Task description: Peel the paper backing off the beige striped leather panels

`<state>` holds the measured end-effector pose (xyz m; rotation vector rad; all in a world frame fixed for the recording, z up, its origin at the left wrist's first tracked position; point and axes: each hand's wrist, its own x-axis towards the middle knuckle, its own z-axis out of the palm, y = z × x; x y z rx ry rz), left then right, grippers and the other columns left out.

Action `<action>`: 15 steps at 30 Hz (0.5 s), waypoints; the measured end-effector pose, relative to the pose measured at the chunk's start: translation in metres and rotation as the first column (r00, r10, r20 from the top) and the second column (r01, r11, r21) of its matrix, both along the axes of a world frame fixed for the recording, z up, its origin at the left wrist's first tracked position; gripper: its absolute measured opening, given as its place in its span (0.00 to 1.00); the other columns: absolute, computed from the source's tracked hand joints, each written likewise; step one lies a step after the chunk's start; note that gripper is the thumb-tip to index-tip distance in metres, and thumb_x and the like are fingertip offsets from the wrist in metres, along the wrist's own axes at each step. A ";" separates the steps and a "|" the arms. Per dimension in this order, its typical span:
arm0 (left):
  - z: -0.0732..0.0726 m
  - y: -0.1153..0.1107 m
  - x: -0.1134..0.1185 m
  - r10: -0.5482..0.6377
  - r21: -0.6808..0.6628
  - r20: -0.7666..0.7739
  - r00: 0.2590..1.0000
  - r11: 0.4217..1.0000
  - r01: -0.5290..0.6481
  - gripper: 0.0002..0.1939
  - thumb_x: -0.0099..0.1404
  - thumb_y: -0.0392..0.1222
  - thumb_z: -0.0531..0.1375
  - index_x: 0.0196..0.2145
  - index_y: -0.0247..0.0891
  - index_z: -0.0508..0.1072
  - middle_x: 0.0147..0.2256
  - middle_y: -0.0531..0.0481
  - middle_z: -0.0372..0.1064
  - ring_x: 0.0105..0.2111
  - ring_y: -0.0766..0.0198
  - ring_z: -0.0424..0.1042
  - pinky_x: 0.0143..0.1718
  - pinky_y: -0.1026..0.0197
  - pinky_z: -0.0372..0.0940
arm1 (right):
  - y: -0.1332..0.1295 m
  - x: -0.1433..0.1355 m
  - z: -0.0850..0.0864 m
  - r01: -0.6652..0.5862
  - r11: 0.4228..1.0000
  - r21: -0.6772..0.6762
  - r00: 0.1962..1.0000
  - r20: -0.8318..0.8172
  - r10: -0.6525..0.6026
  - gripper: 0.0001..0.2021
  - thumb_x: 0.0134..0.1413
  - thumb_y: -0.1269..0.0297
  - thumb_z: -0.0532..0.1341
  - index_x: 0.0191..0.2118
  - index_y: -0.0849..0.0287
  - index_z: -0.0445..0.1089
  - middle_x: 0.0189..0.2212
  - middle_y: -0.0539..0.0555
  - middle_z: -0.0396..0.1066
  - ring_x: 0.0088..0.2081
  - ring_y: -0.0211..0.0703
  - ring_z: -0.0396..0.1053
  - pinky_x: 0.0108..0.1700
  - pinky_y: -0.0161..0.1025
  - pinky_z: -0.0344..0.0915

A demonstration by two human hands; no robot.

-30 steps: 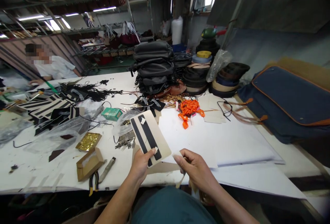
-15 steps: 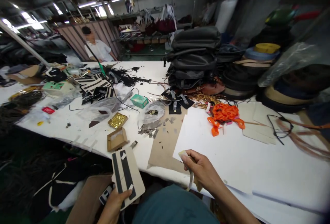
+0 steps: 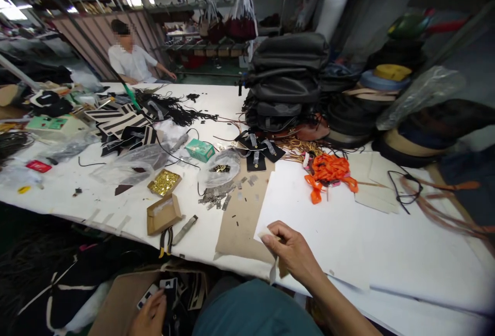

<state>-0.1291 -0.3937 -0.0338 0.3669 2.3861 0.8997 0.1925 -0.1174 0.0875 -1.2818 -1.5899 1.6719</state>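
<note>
- Head view: the right hand (image 3: 292, 253) rests at the near edge of the worktop (image 3: 386, 253), its fingers pinched shut on a thin pale strip (image 3: 273, 269) that dangles off the edge toward 6 o'clock.
- The left hand (image 3: 149, 318) is down below the worktop at about 8 o'clock from the right hand, over a brown carton (image 3: 119, 300) of black-and-cream cards (image 3: 170, 289); whether its fingers grip a card or only touch the pile, I cannot tell.
- Risk — the strip is held only at its top, so the loose tail could stick or snag on the brown card sheet (image 3: 242, 222) just at 10 o'clock of the hand, or slip from the pinch.
- Risk — the left hand works low in the view, so a card could be laid askew and slide off the pile onto the dark floor clutter.
- Pliers (image 3: 165, 240) and a small open box (image 3: 163, 213) sit close to the worktop's near edge; a rising forearm could knock them off.
- Against the earlier pictures: the striped card was held up in the left hand beside the right, then lowered — now it is down among the carton's cards.
- The right hand has barely shifted and keeps its pinch on the strip.
</note>
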 end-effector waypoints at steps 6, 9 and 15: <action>-0.021 0.190 0.040 -0.648 0.169 -0.161 0.744 0.725 0.668 0.16 0.65 0.49 0.57 0.46 0.41 0.78 0.44 0.45 0.79 0.39 0.57 0.78 0.40 0.56 0.74 | 0.001 0.009 0.003 0.080 0.965 -0.250 0.987 -0.119 -0.112 0.26 0.51 0.47 0.71 0.51 0.58 0.73 0.24 0.46 0.70 0.25 0.40 0.67 0.30 0.37 0.61; -0.042 0.263 0.062 -0.775 0.151 -0.228 0.590 0.570 0.807 0.16 0.63 0.39 0.58 0.48 0.40 0.76 0.43 0.46 0.76 0.39 0.59 0.76 0.46 0.55 0.72 | -0.001 0.017 0.001 0.148 0.942 -0.301 0.977 -0.102 -0.186 0.26 0.50 0.46 0.72 0.48 0.60 0.75 0.25 0.48 0.71 0.26 0.40 0.67 0.29 0.36 0.59; -0.080 0.361 0.094 -0.889 0.044 -0.318 0.330 0.334 0.941 0.22 0.63 0.33 0.59 0.55 0.38 0.73 0.58 0.40 0.69 0.60 0.51 0.66 0.62 0.49 0.62 | -0.011 0.032 -0.006 0.332 0.901 -0.278 0.937 -0.008 -0.348 0.19 0.54 0.46 0.70 0.33 0.58 0.70 0.25 0.49 0.73 0.26 0.37 0.65 0.29 0.35 0.59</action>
